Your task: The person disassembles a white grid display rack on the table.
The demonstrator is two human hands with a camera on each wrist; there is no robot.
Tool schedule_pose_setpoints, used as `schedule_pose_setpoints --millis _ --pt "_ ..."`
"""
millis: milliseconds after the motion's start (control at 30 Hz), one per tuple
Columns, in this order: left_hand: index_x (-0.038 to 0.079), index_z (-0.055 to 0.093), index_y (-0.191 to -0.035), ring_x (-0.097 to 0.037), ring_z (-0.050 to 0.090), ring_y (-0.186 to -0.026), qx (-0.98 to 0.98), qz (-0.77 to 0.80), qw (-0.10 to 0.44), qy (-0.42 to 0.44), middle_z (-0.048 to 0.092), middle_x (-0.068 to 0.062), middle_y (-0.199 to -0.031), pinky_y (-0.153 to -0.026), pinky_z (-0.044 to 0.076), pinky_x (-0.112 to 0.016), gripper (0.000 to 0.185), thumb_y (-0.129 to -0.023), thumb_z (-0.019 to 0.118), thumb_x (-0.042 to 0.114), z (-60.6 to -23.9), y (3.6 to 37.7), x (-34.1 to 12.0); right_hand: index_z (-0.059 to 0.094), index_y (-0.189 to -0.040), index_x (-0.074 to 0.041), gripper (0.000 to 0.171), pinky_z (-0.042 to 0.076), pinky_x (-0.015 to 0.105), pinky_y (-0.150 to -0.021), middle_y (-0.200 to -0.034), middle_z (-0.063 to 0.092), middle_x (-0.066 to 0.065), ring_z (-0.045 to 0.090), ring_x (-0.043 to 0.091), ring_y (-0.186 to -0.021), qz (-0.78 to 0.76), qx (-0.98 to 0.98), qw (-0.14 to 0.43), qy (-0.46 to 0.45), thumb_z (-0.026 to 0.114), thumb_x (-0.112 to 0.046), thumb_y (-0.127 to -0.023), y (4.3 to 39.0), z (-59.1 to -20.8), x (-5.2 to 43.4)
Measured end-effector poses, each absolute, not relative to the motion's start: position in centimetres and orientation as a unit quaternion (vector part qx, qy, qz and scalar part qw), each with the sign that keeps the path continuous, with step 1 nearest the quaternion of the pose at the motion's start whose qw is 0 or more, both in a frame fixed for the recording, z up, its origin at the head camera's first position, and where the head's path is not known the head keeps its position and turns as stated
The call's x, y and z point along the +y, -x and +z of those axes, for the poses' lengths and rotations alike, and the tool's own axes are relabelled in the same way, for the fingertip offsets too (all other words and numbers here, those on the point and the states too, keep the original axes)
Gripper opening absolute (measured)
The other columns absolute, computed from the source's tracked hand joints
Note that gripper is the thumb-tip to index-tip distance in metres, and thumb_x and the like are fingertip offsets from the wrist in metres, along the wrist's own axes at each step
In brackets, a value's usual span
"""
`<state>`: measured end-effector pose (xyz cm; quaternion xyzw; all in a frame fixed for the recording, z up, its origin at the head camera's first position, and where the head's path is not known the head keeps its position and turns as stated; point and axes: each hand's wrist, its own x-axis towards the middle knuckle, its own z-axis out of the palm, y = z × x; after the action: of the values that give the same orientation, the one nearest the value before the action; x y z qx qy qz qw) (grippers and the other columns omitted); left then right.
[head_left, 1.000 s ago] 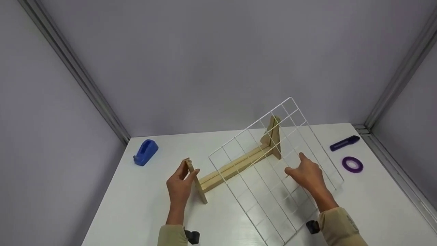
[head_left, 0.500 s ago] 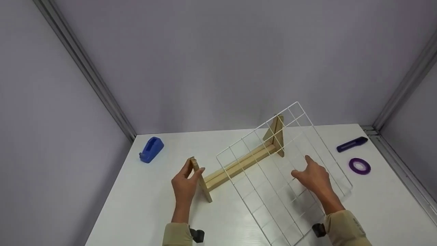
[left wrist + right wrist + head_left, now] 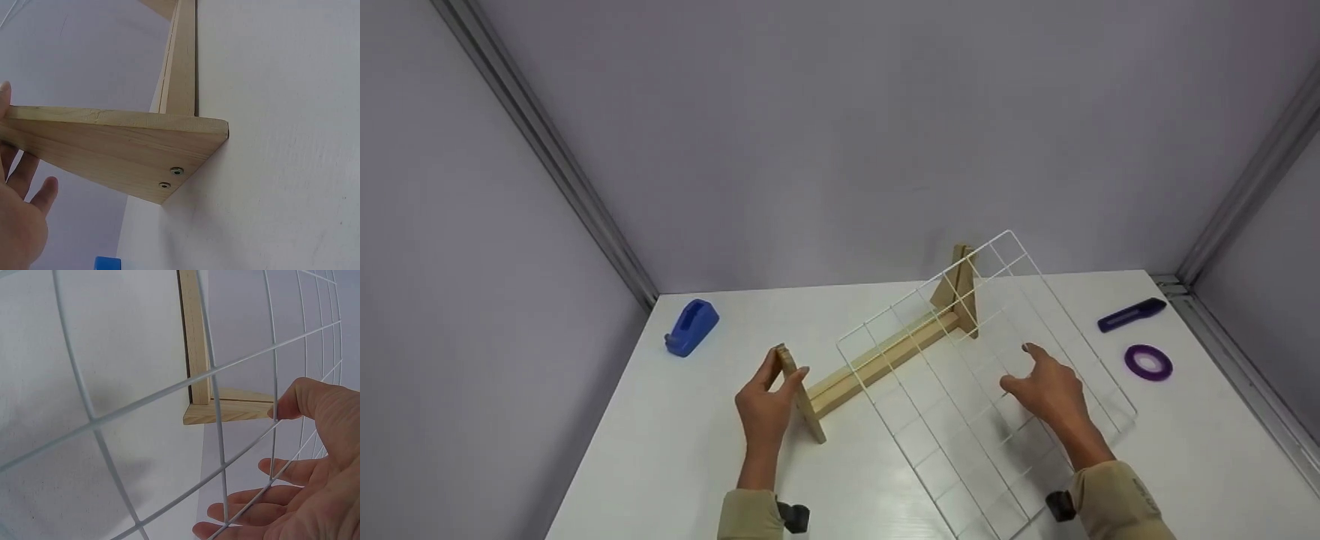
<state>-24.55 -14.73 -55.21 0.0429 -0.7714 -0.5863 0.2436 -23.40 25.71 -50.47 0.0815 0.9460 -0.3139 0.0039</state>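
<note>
A wooden stand has a long grooved rail (image 3: 877, 367) and an upright board at each end. My left hand (image 3: 765, 412) pinches the top of the near end board (image 3: 112, 149), thumb on one side and fingers on the other. Two metal fasteners (image 3: 176, 171) show low on that board. My right hand (image 3: 1050, 386) grips a white wire grid panel (image 3: 97, 423), thumb and fingers around its wires. Tilted, the panel overlaps the rail and the far end board (image 3: 225, 410) in the head view; whether it touches them I cannot tell.
On the white table (image 3: 660, 465), a blue tape dispenser (image 3: 692, 328) stands at the back left. At the right lie a dark purple cutter-like tool (image 3: 1131, 315) and a purple ring (image 3: 1148, 363). Grey walls (image 3: 840, 150) enclose the table's back and sides.
Over the last half second the panel's upper corner has dropped slightly, and the stand's far end has shifted a little left and back. Both hands keep their hold. The head view also shifted earlier.
</note>
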Motion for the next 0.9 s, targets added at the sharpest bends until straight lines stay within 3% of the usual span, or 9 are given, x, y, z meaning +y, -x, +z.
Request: schedule_pose_setpoints --millis 367,900 --pt "0.002 0.062 -0.137 -0.030 0.068 -0.120 -0.765 -0.585 0.265 -0.040 0.068 -0.015 -0.130 -0.102 0.054 -0.043 0.067 -0.080 0.088 0.027 -55.3 24.3 -14.6 0.043 -0.150 0.002 0.074 0.032 0.029 -0.049 -0.058 0.042 -0.006 0.036 0.012 -0.054 -0.312 0.947 0.002 -0.074 0.064 -0.021 -0.083 23.1 -51.4 25.8" --pt "0.003 0.062 -0.137 -0.029 0.069 -0.118 -0.757 -0.596 0.264 -0.044 0.067 -0.016 -0.132 -0.097 0.056 -0.036 0.066 -0.080 0.088 0.026 -55.3 24.2 -14.6 0.046 -0.148 0.001 0.072 0.033 0.030 -0.049 -0.059 0.055 -0.004 0.039 0.012 -0.053 -0.314 0.946 0.004 -0.082 0.067 -0.020 -0.083 22.6 -52.9 25.9"
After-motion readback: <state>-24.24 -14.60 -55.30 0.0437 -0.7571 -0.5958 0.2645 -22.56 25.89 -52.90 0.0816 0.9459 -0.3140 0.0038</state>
